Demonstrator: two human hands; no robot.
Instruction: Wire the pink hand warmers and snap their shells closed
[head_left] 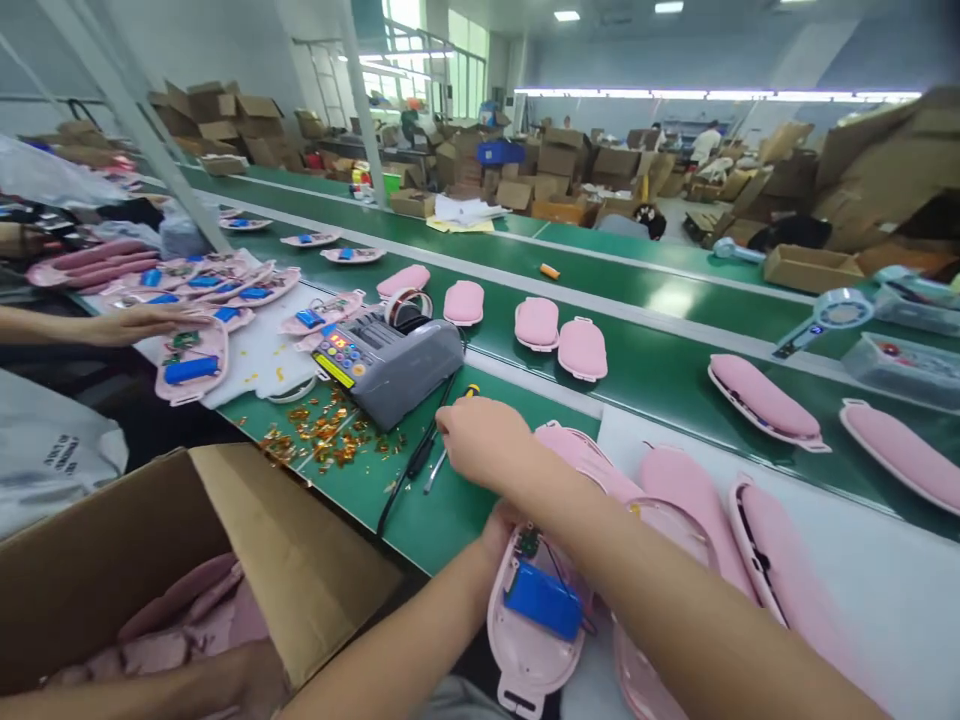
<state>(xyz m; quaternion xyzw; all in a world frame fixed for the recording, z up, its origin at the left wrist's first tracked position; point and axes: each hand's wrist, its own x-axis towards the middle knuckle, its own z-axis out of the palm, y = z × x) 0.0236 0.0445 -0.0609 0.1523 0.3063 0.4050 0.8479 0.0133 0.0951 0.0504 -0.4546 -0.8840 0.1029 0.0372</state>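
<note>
The right hand (484, 440) reaches forward and left across the body, knuckles up, fingers curled down over a screwdriver (450, 440) that lies on the green surface (435, 515); whether they already pinch it I cannot tell, since the fingertips are hidden under the hand. The screwdriver's long axis runs from its yellow-tipped handle, just beyond the knuckles, down and left to its metal tip, alongside a black cable (411, 470). The left hand (499, 530) sits nearer the body, beneath the right forearm, fingers wrapped round the top end of an open pink shell (529, 625) and holding it. That shell lies lengthwise toward the person, with a blue battery (544, 600) inside. So the tool is ahead and left of the shell, and the right hand is much the nearer to it. Further left stand a grey tape dispenser (390, 365) and a cardboard box (187, 560); another person's hand (139, 322) rests on pink parts at far left
</note>
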